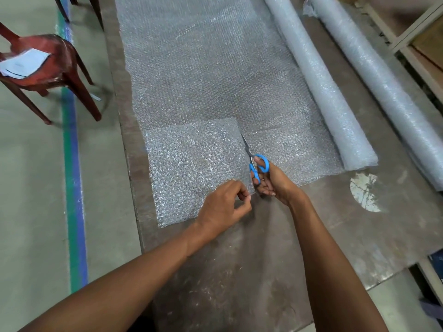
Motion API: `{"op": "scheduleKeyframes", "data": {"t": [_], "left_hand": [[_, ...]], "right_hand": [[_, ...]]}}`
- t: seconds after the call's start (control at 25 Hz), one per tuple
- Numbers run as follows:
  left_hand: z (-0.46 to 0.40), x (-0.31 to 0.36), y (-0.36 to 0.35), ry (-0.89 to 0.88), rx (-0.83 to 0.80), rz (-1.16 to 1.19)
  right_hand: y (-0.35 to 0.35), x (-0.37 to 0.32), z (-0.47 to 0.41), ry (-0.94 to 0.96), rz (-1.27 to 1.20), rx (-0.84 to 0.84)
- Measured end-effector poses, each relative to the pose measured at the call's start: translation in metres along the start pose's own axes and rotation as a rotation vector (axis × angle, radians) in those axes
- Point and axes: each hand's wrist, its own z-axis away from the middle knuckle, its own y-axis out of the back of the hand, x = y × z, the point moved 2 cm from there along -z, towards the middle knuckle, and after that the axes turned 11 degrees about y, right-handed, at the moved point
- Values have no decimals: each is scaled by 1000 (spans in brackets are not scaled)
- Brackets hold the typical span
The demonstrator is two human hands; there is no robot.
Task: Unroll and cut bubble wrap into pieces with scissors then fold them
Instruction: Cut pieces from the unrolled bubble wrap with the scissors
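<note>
A wide sheet of bubble wrap lies unrolled along the brown table, still joined to its roll on the right. A cut runs up the sheet from its near edge. My right hand grips the blue-handled scissors, whose blades point away from me inside the cut. Left of the cut lies the near-left piece of wrap, and my left hand pinches its near right corner.
A second bubble wrap roll lies further right on the table. A red chair with papers on its seat stands on the floor to the left, beside a green and blue floor stripe. Wooden shelving lines the right edge.
</note>
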Motion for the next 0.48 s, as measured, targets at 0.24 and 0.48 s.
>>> {"op": "scheduleKeyframes", "data": {"t": [0.24,0.48], "left_hand": [[1,-5,-1,5,-14,-3],[0,-5,1,26,-21,18]], "right_hand": [[3,4,-6,36,127,15],[6,-2,-19,13,34,-29]]}}
